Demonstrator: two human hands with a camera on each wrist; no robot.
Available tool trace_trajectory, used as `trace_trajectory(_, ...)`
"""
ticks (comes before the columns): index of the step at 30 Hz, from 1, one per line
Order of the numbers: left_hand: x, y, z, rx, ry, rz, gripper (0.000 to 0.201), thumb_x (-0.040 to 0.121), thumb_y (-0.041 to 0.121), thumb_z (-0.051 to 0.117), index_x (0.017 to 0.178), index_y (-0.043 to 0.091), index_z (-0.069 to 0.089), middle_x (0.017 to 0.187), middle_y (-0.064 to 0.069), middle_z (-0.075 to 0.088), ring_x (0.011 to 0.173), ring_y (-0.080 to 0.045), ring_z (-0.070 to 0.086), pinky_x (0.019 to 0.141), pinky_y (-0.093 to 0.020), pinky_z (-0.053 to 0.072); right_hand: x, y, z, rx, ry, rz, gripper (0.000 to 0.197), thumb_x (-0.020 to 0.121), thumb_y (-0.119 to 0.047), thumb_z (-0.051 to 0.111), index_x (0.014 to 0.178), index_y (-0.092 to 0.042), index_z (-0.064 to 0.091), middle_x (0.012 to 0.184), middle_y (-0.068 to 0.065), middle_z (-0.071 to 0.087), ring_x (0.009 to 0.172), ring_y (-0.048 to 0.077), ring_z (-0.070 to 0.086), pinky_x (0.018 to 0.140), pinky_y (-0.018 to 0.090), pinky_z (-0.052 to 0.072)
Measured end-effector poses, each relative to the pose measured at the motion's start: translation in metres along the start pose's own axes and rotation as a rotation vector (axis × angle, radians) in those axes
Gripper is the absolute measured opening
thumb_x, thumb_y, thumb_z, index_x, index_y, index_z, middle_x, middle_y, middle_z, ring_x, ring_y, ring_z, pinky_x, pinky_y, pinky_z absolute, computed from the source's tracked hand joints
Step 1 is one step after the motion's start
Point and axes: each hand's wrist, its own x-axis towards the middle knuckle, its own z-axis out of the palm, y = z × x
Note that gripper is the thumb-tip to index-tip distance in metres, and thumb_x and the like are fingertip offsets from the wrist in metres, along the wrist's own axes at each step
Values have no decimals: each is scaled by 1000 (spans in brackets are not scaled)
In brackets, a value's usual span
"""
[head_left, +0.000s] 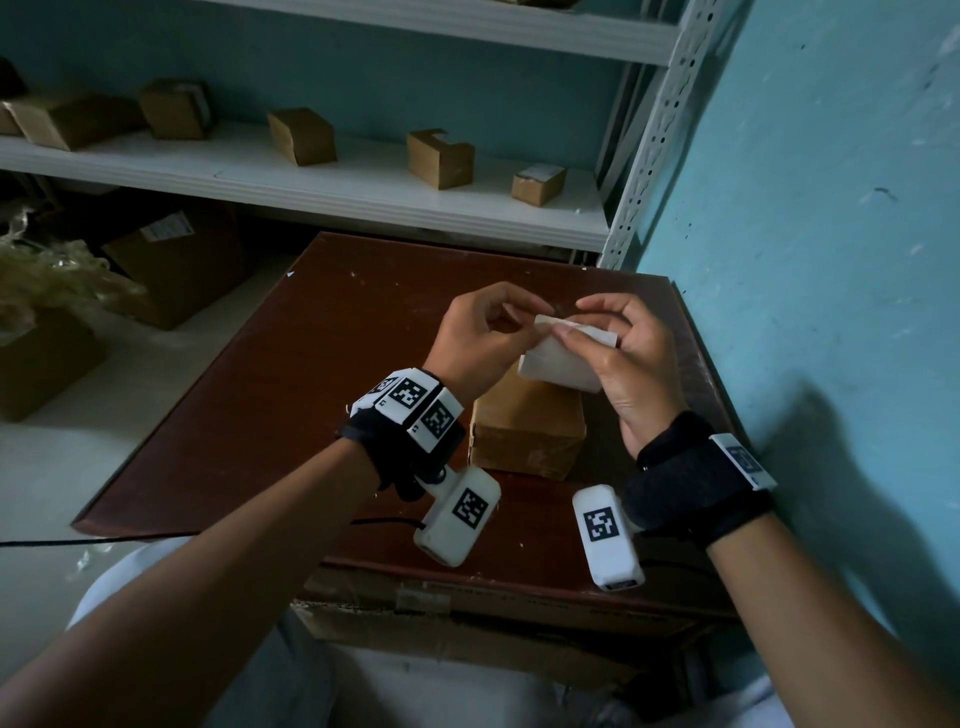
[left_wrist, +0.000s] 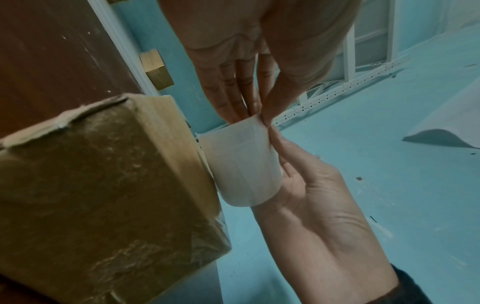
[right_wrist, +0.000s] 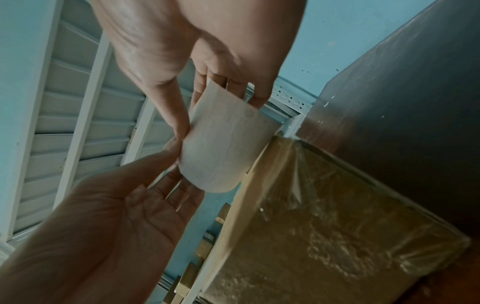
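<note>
A curled white paper sheet (head_left: 558, 364) hangs just above the far end of a brown cardboard box (head_left: 527, 431) wrapped in clear tape, which lies on a dark red-brown table (head_left: 311, 389). My left hand (head_left: 527, 322) pinches the sheet's upper left edge between thumb and fingers. My right hand (head_left: 569, 330) pinches the same edge right beside it, its other fingers behind the sheet. In the left wrist view the paper sheet (left_wrist: 241, 164) bows outward beside the box (left_wrist: 103, 185). In the right wrist view the paper sheet (right_wrist: 223, 148) touches the box (right_wrist: 324, 226) at its edge.
A white metal shelf (head_left: 363, 192) behind the table carries several small cardboard boxes (head_left: 440, 158). A teal wall (head_left: 805, 260) stands close on the right. Larger cartons (head_left: 171, 265) and crumpled plastic wrap (head_left: 47, 270) lie on the floor at the left.
</note>
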Motion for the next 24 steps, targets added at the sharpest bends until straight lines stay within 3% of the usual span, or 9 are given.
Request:
trace_trajectory(6,0,1,0,6,2,10,15,84,10,70,98,16,67,92,9,64,83,-1,62,70,-15,53,0,-1,1,21,-9,19,37,79,-17,80,110,-18,61,98,-3,70,84,-8,64,65,9,48)
trace_trajectory(11,-1,2,0,0,6,7,17,84,10,70,101,13,67,90,11,61,82,2,60,68,-12,51,0,0,1,10,41,38,28,81,-30,78,105,-20,65,100,-11,67,87,-8,61,71,17,49)
trace_trajectory(14,0,3,-1,-4,6,7,18,84,9,70,102,12,67,90,12,61,80,7,59,66,-9,49,0,1,0,-9,28,36,28,82,-26,77,105,-18,65,98,-12,67,84,-11,61,66,13,48)
trace_trajectory(17,0,3,-1,-6,2,10,19,83,9,70,102,11,67,89,13,61,79,9,59,66,-10,49,0,1,0,-10,15,40,28,82,-22,77,106,-19,63,98,-8,70,86,-7,63,63,10,48)
trace_trajectory(24,0,2,-1,-9,-11,-10,19,83,10,70,101,14,67,91,11,61,84,0,60,69,-14,50,-1,-1,0,12,12,27,32,83,-14,76,112,-12,61,91,-7,70,79,-11,63,65,9,50)
